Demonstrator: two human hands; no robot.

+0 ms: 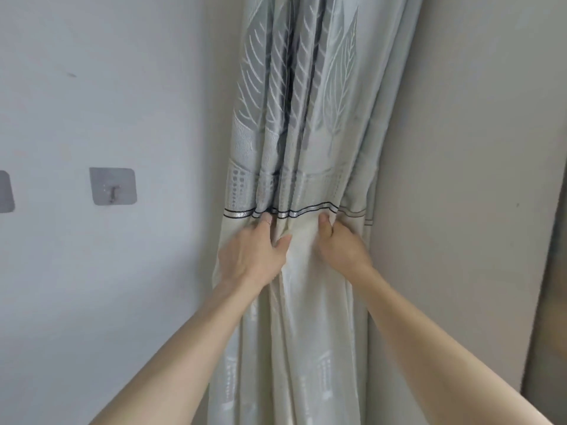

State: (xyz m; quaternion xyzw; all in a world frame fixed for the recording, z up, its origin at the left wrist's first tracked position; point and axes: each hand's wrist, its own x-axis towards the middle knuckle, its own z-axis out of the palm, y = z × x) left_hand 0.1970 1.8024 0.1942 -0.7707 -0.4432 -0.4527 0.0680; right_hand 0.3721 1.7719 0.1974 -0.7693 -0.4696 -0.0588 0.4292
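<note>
Vertically hung curtain (310, 142), long axis upright, left hand (256, 251) and right hand (342, 245) gripping its folds

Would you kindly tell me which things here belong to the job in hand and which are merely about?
In the job: pale grey-green leaf-patterned fabric curtain; left hand and right hand, both holding its gathered folds.
Merely about: square grey adhesive wall hook; second grey adhesive pad at the left edge; white wall.
</note>
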